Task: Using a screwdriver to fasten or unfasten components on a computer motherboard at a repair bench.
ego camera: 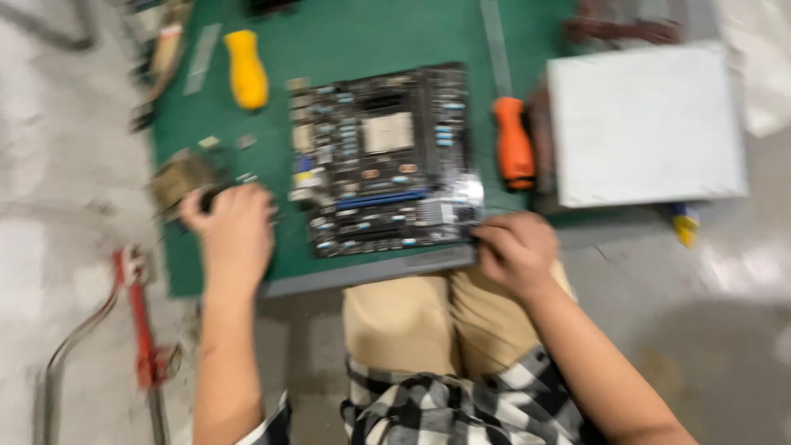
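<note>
A dark computer motherboard point(383, 156) lies flat on a green mat point(346, 37). My right hand point(515, 251) pinches the board's near right corner at the mat's front edge. My left hand point(235, 231) rests on the mat to the left of the board, fingers curled around a small dark object that is too blurred to name. The whole view is motion-blurred.
A yellow-handled tool point(245, 70) lies at the mat's back left, an orange-handled screwdriver point(512, 140) right of the board. A pale grey box point(647, 124) sits at the right. A brownish item point(181, 177) lies near my left hand. A red tool point(140, 317) lies on the floor.
</note>
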